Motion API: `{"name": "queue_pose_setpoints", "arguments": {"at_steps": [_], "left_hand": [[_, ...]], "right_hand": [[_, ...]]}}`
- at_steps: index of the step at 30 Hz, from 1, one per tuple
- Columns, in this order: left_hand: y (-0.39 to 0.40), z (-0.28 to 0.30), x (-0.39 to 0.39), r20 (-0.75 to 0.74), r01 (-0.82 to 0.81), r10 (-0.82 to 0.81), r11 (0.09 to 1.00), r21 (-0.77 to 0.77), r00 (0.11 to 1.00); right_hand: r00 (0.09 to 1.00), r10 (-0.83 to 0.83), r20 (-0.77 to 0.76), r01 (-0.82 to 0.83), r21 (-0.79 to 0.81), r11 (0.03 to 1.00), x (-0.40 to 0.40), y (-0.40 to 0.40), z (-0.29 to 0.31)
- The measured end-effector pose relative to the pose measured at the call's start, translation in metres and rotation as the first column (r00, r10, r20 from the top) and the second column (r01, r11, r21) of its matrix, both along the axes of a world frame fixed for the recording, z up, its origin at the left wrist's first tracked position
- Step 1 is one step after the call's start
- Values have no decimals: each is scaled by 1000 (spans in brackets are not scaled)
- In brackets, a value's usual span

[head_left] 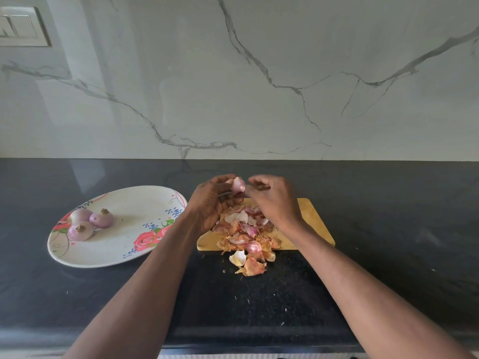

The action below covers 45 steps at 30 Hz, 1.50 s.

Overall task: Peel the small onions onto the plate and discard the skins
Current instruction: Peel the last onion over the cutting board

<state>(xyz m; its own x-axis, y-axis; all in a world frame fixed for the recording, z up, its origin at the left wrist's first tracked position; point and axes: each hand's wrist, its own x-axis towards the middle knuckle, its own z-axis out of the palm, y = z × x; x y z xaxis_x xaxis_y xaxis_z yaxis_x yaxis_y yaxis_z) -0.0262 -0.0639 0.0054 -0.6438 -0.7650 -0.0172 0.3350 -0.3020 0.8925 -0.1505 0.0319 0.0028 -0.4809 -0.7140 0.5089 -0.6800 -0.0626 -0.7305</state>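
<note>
My left hand [211,203] grips a small pink onion [238,184] above the far end of a wooden cutting board [315,224]. Just right of it, my right hand [272,200] has curled fingers that pinch at a bit of skin beside the onion. A heap of onion skins [246,234] covers the board and spills over its near edge onto the counter. Three peeled onions [89,224] lie together at the left side of an oval floral plate [134,244].
The black stone counter [388,255] runs to a marble-patterned wall [259,73] behind. A switch panel [23,27] sits high at the left. Small skin scraps dot the counter in front of the board.
</note>
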Motion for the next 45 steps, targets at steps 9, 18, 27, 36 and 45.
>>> {"name": "queue_pose_setpoints", "arguments": {"at_steps": [9, 18, 27, 36, 45], "left_hand": [[3, 0, 3, 15, 65, -64, 994, -84, 998], [6, -2, 0, 3, 13, -12, 997, -81, 1000], [10, -1, -1, 35, 10, -6, 993, -116, 999], [10, -3, -2, 54, 5, 3, 988, -155, 999], [10, -5, -2, 72, 10, 5, 980, -201, 997]], "right_hand": [[998, 52, 47, -50, -50, 997, -1, 1, -4], [998, 42, 38, -40, -53, 998, -3, 1, -5], [999, -33, 31, 35, -74, 997, 4, 0, -5], [989, -91, -120, 76, -126, 989, 6, -2, -8], [966, -128, -226, 104, -115, 988, 6, -3, -9]]}}
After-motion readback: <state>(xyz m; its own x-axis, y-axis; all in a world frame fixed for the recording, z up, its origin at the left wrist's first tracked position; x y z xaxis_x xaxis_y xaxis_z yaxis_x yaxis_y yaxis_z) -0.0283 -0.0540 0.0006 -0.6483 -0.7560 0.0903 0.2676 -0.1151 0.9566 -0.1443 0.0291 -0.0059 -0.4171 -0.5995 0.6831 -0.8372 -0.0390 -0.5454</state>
